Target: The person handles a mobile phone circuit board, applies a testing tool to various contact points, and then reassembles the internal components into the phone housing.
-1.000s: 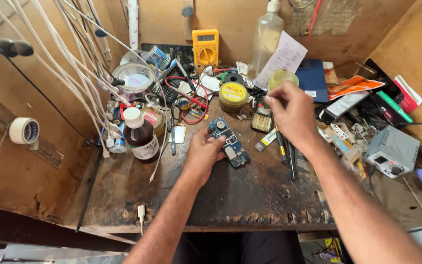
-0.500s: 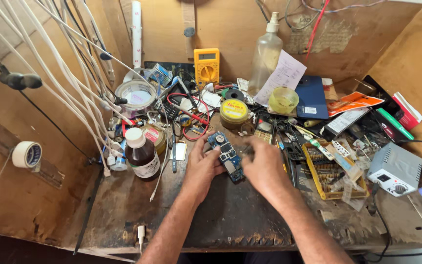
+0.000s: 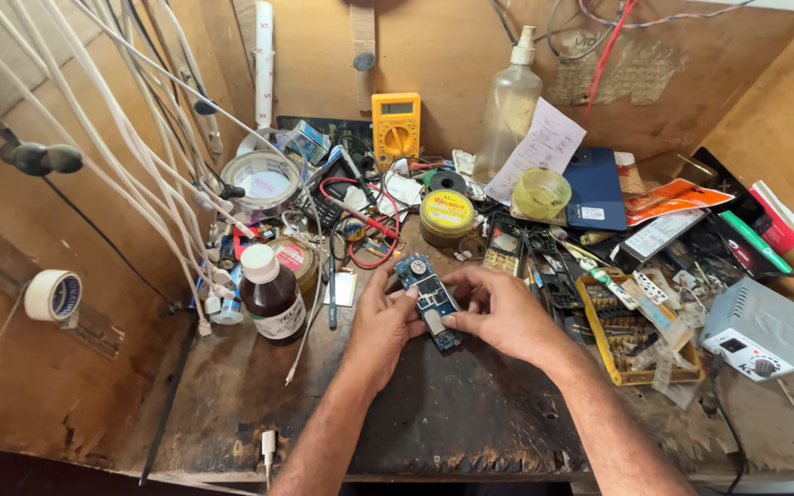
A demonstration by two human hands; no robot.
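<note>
Having come back from the clutter farther up the dark worn desk, the right hand now joins the left hand, both pinching the small blue rectangular circuit board just above the desk, short of the brown glass bottle.

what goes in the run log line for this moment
left hand: holds blue circuit board | right hand: fingertips on board | brown bottle at left | yellow multimeter behind
</note>
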